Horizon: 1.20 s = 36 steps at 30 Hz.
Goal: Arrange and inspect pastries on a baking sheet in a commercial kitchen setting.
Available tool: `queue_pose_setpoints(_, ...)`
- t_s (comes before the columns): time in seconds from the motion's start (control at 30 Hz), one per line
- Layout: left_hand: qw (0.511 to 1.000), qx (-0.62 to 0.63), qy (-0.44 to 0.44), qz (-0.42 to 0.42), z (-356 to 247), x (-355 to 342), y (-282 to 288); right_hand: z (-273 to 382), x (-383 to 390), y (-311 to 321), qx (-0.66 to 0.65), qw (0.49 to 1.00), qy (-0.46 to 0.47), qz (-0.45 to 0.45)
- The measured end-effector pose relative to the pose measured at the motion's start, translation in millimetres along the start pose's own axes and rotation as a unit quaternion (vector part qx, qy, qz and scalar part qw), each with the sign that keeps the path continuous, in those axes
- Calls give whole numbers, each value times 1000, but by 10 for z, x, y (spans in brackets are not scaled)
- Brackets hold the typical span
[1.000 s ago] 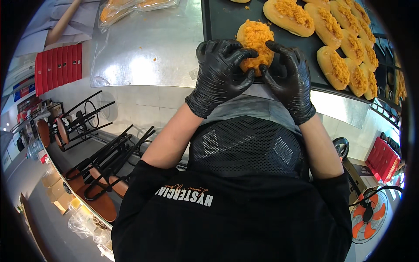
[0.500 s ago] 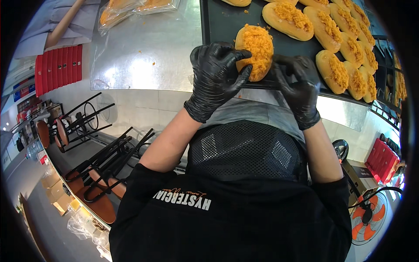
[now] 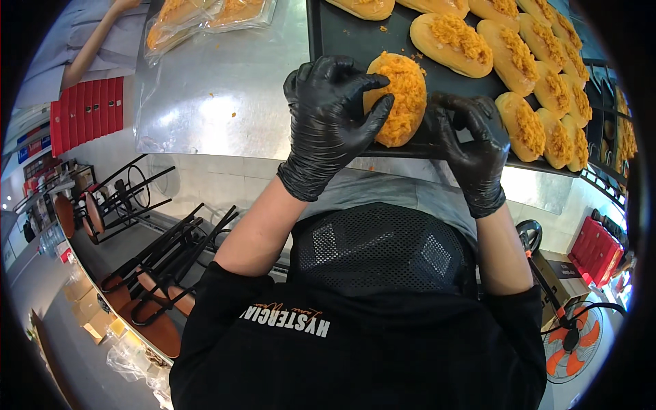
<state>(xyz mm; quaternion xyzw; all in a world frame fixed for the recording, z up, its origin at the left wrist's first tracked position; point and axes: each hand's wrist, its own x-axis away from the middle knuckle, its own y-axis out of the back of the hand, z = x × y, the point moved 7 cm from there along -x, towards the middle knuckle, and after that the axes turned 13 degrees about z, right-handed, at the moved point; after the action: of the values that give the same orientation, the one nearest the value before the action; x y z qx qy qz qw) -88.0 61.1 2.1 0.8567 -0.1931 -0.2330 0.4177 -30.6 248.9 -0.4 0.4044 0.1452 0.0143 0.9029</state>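
Note:
An oval bun (image 3: 399,102) topped with orange shreds stands out near the front edge of the dark baking tray (image 3: 355,51). My left hand (image 3: 329,119), in a black glove, grips its left side, the thumb and forefinger pressed against the topping. Just right of the bun is my right hand (image 3: 473,137), gloved in black too. Its thumb and fingers curl together in a pinch, and anything between the tips is hidden. Similar topped buns (image 3: 507,56) lie in rows on the tray, to the right and beyond my hands.
Bagged topped buns (image 3: 205,17) lie on the metal table (image 3: 219,102) at the left, a few crumbs nearby. Another person's arm (image 3: 97,42) shows at the upper left. Stools (image 3: 154,314), a red stack (image 3: 87,113) and an orange-bladed fan (image 3: 570,345) stand around.
The tray and table sit slightly lower in the picture. My left hand keeps its grip on the bun; my right hand's fingers have curled closer together beside it.

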Motion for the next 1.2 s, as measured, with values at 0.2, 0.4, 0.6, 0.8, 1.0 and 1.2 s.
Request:
queue_pose_setpoints(0.2, 999, 33, 9, 11, 111, 0, -17, 43, -349, 4, 58, 998, -2, 36)
queue_pose_setpoints(0.4, 997, 65, 46, 1, 278, 80, 43, 76, -430, -29, 74, 995, 8, 64)
queue_pose_setpoints(0.6, 994, 113, -4, -6, 57, 67, 94, 199, -395, -78, -53, 991, -16, 125)
queue_pose_setpoints(0.8, 995, 94, -12, 10, 12, 68, 39, 193, -339, -159, -110, 983, -55, 137)
queue_pose_setpoints(1.0, 996, 67, 3, 60, 64, 62, 15, 190, -300, -163, -73, 989, -11, 131)
queue_pose_setpoints(1.2, 992, 96, 51, 70, 124, 91, -40, 165, -210, -41, -79, 993, -19, 88)
